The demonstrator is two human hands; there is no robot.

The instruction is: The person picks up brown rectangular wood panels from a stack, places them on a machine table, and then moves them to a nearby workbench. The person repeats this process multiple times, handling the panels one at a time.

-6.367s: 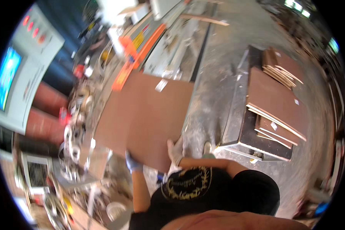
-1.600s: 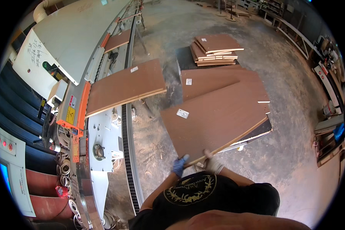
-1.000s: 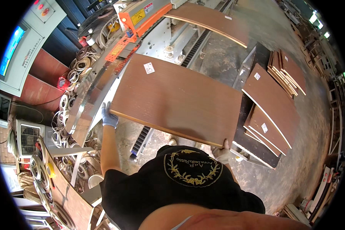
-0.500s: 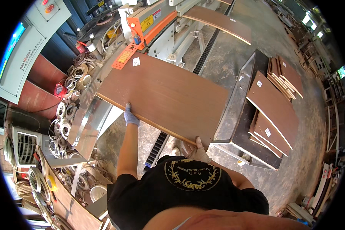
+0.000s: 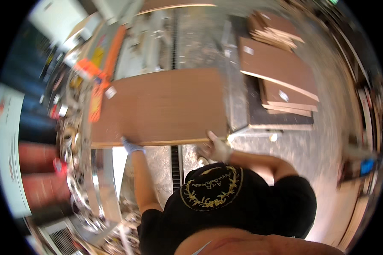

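Note:
A wide brown board lies in front of me, its far left corner beside an orange perforated plate. A small white label sits near that corner. My left hand, in a bluish glove, is closed on the board's near edge towards the left, thumb on top. My right hand, in a pale glove, grips the same edge close to the right corner. Its thumb rests on the upper face, with the other fingers lower down at the edge. What supports the board from below is mostly hidden.
To the right, a dark-topped stand bears several brown panels. A machine with an orange strip stands beyond the board. Rolls of edging strip are heaped at left. Another brown panel lies at the far side.
My view has turned and blurred, so the board and stand appear rotated anticlockwise and the board further left. Both hands keep hold of the board's near edge.

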